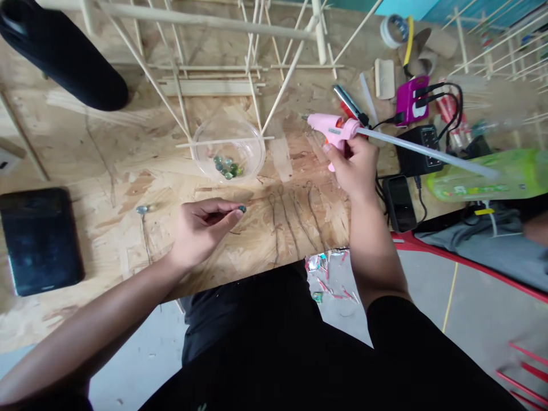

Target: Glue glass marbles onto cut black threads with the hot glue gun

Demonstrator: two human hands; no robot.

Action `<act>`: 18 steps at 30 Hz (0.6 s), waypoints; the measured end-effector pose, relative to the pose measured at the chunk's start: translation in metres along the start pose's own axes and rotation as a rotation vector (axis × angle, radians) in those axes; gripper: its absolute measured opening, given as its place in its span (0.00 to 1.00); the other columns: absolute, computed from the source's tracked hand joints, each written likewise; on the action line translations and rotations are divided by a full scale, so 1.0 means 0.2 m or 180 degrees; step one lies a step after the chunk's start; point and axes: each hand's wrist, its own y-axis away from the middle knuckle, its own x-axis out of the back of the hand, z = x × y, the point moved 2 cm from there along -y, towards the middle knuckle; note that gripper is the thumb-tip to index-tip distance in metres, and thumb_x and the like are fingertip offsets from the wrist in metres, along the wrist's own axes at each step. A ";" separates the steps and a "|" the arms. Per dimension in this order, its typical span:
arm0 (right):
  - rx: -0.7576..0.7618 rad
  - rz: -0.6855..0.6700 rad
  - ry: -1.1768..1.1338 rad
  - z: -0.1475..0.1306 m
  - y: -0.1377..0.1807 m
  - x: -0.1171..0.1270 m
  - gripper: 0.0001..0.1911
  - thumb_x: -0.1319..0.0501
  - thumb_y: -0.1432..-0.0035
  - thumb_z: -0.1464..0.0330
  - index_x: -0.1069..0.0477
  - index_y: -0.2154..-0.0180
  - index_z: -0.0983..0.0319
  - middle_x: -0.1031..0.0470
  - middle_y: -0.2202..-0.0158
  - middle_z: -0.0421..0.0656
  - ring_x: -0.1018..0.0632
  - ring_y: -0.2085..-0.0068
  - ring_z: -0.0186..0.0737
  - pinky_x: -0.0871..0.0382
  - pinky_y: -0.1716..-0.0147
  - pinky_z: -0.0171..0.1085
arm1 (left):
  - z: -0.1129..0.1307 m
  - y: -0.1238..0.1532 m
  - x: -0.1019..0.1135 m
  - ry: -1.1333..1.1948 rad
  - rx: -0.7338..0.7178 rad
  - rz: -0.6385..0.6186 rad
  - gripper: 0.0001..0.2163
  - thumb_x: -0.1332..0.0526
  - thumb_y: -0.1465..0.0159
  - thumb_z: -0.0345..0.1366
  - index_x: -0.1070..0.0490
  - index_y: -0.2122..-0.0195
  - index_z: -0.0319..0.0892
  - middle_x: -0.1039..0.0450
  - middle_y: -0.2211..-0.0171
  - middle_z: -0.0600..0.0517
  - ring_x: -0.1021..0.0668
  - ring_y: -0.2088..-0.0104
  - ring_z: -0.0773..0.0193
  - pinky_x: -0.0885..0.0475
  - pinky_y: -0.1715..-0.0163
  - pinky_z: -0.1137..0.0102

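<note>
Between the thumb and fingertips of my left hand (201,228) is a dark blue glass marble (242,209). My right hand (358,165) is closed round the handle of a pink hot glue gun (331,127), whose nozzle points left; a long glue stick (428,151) sticks out of its back. A clear round plastic tub (201,162) with several green and blue marbles (228,167) stands beyond my left hand. Several thin looped wires (295,222) lie side by side between my hands. Left of my left hand is a wire with a marble (142,210) at its top end.
A frame of wooden sticks (209,20) spans the back, one thin stick crossing the tub. A black bottle (64,57) and a dark tablet (41,240) lie at left. At right are a purple power adapter (411,100), cables, a phone (399,202) and a green bottle (492,177).
</note>
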 end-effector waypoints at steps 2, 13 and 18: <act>-0.0014 -0.0083 -0.0050 -0.05 0.01 0.00 0.11 0.33 0.32 0.57 0.19 0.61 0.58 0.26 0.72 0.39 0.24 0.70 0.40 0.27 0.67 0.41 | -0.01 0.00 0.00 0.0024 -0.0052 -0.0012 0.07 0.23 0.42 0.38 0.12 0.66 0.42 0.33 0.84 0.57 0.35 0.81 0.70 0.44 0.82 0.72; 0.0007 -0.0133 0.0193 -0.08 0.05 0.04 0.16 0.27 0.36 0.53 0.20 0.57 0.58 0.21 0.68 0.40 0.23 0.69 0.40 0.23 0.65 0.42 | -0.02 -0.02 0.00 0.0054 -0.0294 -0.0045 0.07 0.22 0.41 0.39 0.13 0.67 0.42 0.35 0.84 0.57 0.34 0.81 0.70 0.42 0.81 0.72; -0.0057 0.0092 0.0540 -0.06 0.18 0.17 0.24 0.27 0.38 0.48 0.20 0.49 0.57 0.17 0.58 0.44 0.23 0.64 0.41 0.26 0.63 0.43 | -0.03 -0.02 0.00 0.0120 -0.0289 -0.0045 0.08 0.22 0.40 0.40 0.12 0.66 0.42 0.31 0.82 0.56 0.34 0.80 0.70 0.41 0.81 0.72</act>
